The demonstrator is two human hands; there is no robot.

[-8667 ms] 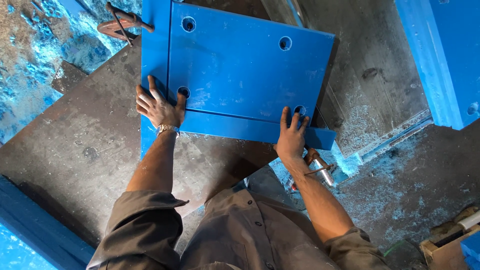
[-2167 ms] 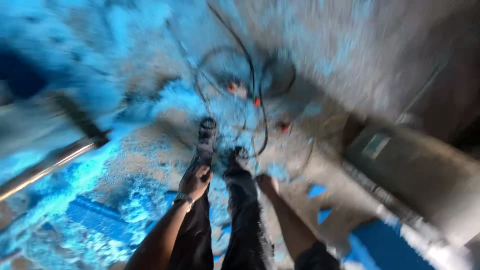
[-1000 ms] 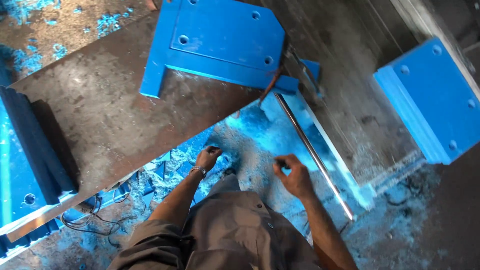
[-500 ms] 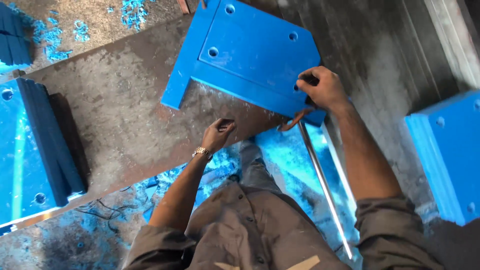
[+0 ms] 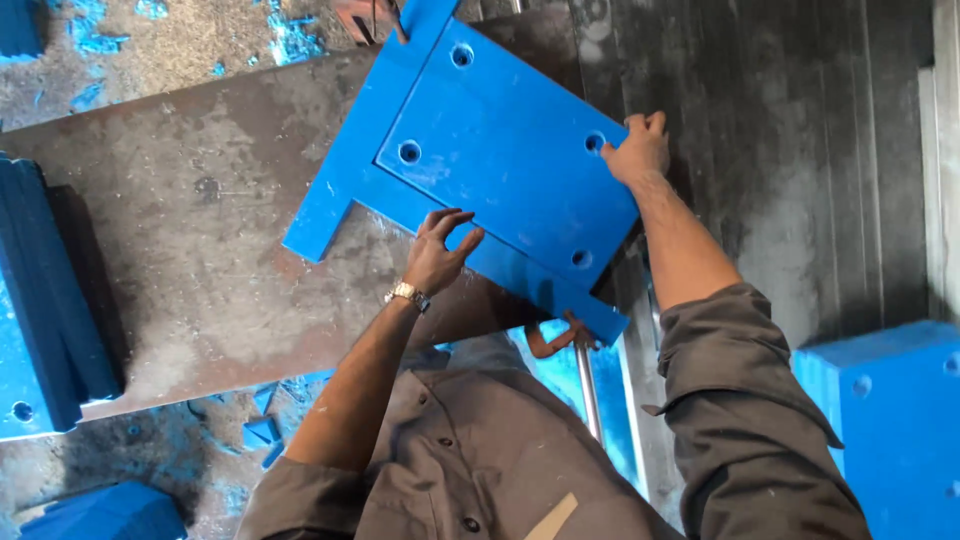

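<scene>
Head view, big stuff first: the blue plate [image 5: 480,160] sits mid-frame on the rusty steel table [image 5: 200,260], now swung more diagonal than half a second back. Right hand [image 5: 636,152] has shifted up to its far-right edge, fingers curled over it; left hand [image 5: 437,252] now presses the near edge, fingers spread.

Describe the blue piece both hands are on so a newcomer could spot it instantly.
On the rusty steel table, find the stepped blue plate lying askew. The left hand and right hand touch its edges. Unlike the blue stacks nearby, it lies alone, with four round holes.
</scene>
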